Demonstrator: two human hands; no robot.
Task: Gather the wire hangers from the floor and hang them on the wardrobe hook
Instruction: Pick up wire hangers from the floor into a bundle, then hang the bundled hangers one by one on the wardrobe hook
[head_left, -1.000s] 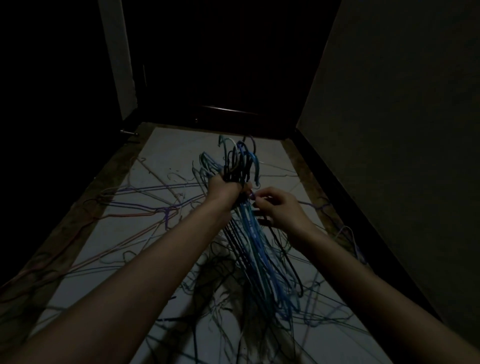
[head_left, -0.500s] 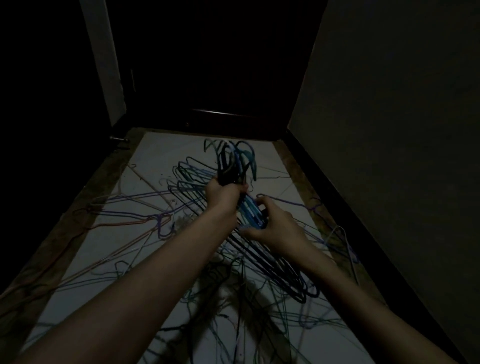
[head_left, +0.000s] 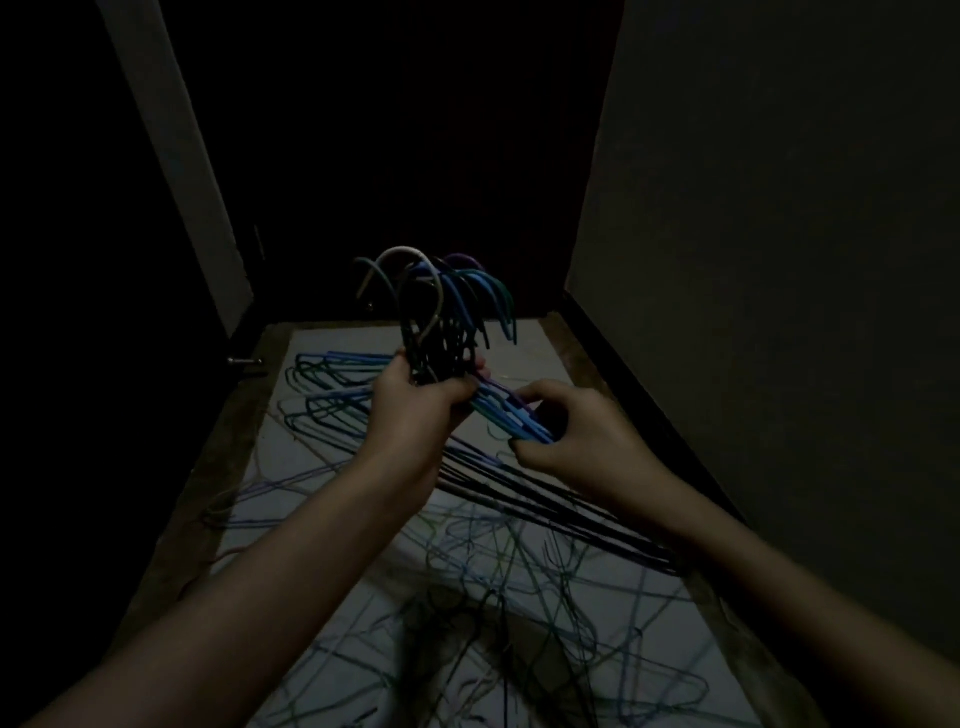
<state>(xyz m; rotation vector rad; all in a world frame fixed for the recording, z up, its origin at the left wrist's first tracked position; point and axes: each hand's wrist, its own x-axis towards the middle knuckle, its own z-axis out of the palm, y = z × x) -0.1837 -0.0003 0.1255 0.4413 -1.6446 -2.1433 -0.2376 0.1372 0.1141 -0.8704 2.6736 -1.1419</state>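
My left hand (head_left: 415, 400) grips a thick bundle of wire hangers (head_left: 441, 332) by their necks, with the blue, black, white and purple hooks fanning upward. The hangers' shoulders spread out to the left and down to the right. My right hand (head_left: 576, 436) pinches the blue shoulder wires (head_left: 511, 415) just right of the left hand. More loose hangers (head_left: 493, 597) lie tangled on the pale floor below my arms. No wardrobe hook is visible in this dim view.
A narrow pale floor strip (head_left: 322, 467) runs between a dark wall (head_left: 753, 260) on the right and a dark opening on the left. A pale door frame (head_left: 182, 171) stands at the back left, darkness beyond.
The bundle has risen and tilted flatter, its shoulders swinging out to the sides. Both hands moved up with it, and my view lifted.
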